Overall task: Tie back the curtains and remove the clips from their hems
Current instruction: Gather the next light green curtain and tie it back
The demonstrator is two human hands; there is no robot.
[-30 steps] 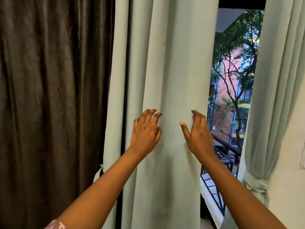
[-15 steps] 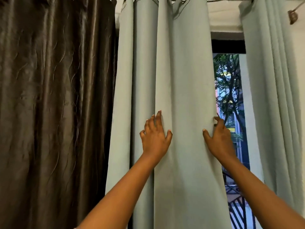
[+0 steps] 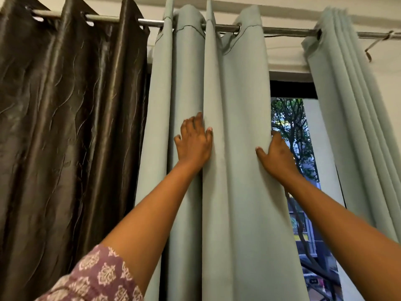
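A pale green curtain (image 3: 238, 170) hangs from a metal rod (image 3: 282, 31) beside a dark brown curtain (image 3: 65, 127). The left hand (image 3: 193, 143) lies flat, fingers slipping into a fold; the right hand (image 3: 276, 156) apparently grips the curtain's edge, fingers hidden behind it.

Both arms raised, reaching up and forward. Left hand (image 3: 193, 141) flat, fingers straight and together, pointing up, thumb out to its right. Right hand (image 3: 276, 156) well right of it, fingers curled out of sight, thumb splayed left
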